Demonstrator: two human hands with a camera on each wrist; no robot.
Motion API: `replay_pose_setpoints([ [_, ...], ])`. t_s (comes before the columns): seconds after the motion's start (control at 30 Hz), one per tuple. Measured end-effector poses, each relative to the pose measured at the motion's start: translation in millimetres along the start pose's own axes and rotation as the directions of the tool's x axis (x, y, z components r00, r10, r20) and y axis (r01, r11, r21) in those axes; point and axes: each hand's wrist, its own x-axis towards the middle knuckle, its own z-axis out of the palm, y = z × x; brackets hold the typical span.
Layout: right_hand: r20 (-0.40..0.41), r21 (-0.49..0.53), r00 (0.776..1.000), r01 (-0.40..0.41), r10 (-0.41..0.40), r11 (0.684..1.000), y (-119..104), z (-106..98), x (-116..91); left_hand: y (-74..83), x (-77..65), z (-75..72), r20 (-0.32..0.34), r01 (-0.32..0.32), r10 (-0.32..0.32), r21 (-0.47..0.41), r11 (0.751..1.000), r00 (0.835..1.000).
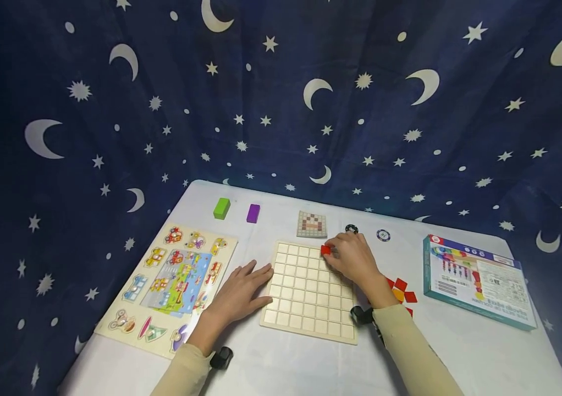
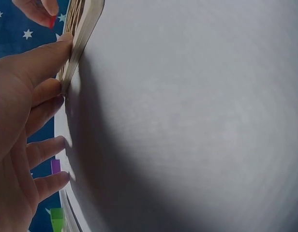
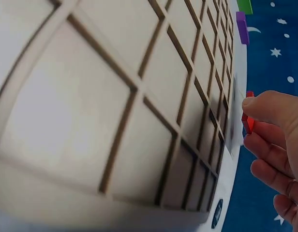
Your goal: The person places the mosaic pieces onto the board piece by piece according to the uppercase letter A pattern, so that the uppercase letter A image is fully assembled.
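Note:
A wooden grid board (image 1: 309, 291) with square cells lies on the white table. My right hand (image 1: 352, 256) pinches a red square tile (image 1: 326, 250) between thumb and fingers, close over the board's far right part. In the right wrist view the red tile (image 3: 248, 113) is tilted on edge beside the grid. My left hand (image 1: 241, 291) rests at the board's left edge with its fingers spread; its thumb (image 2: 54, 55) touches the board's side. Beyond the board lies a small pattern card (image 1: 312, 224) with a coloured grid.
Several red tiles (image 1: 411, 297) and an orange tile (image 1: 398, 295) lie right of the board, partly behind my right forearm. A boxed set (image 1: 479, 283) is at the right, a knobbed puzzle board (image 1: 137, 272) at the left. Green (image 1: 221, 208) and purple blocks (image 1: 253, 213) and chips (image 1: 383, 235) stand farther back.

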Motion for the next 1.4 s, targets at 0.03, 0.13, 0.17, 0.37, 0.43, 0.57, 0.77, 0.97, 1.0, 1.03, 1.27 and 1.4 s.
replay_pose_setpoints([
  [0.03,-0.005,0.005,1.000,0.000,0.000,1.000,-1.7,1.6,0.8,0.3,0.2,-0.2,0.001,0.000,0.000,0.001,1.000,1.000],
  [0.13,-0.020,0.018,1.000,0.006,-0.006,1.000,-5.7,6.2,2.8,0.9,0.3,-0.4,-0.005,0.000,0.000,0.002,1.000,1.000],
  [0.17,-0.021,0.021,1.000,0.009,-0.008,1.000,-6.9,7.7,3.4,0.9,0.3,-0.4,-0.004,0.001,-0.001,0.004,1.000,1.000],
  [0.37,0.002,0.041,1.000,0.008,-0.008,0.999,-14.6,13.7,6.6,1.4,1.4,0.3,0.007,0.009,-0.009,-0.012,1.000,1.000],
  [0.43,0.020,0.047,1.000,0.003,-0.004,0.999,-16.7,14.5,7.4,1.8,1.7,0.7,0.010,0.007,-0.007,-0.017,1.000,1.000],
  [0.57,0.055,0.059,0.998,-0.014,0.011,0.998,-18.4,15.6,8.1,2.8,1.6,1.0,0.010,0.002,-0.001,-0.024,1.000,1.000],
  [0.77,0.070,0.050,0.998,-0.009,0.006,0.999,-18.1,15.7,8.6,3.7,1.3,-0.4,0.004,0.002,-0.002,-0.026,1.000,1.000],
  [0.97,0.076,0.044,0.997,0.004,-0.008,0.999,-17.8,15.9,9.0,3.5,1.2,-0.4,0.006,0.003,-0.003,-0.027,1.000,1.000],
  [1.0,0.078,0.042,0.997,0.008,-0.011,0.999,-17.7,16.1,9.2,3.4,1.1,-0.4,0.005,0.003,-0.003,-0.028,1.000,1.000],
  [1.03,0.078,0.038,0.997,0.012,-0.015,0.999,-17.7,16.3,9.5,3.5,1.1,-0.4,0.005,0.004,-0.004,-0.031,1.000,1.000],
  [1.27,0.085,0.017,0.996,0.022,-0.023,1.000,-17.6,16.7,10.5,2.2,1.0,0.3,-0.001,0.001,-0.001,-0.028,1.000,1.000],
  [1.4,0.069,0.011,0.997,0.028,-0.029,1.000,-16.8,16.9,8.7,0.5,0.5,0.6,-0.005,0.003,-0.003,-0.025,1.000,1.000],
])
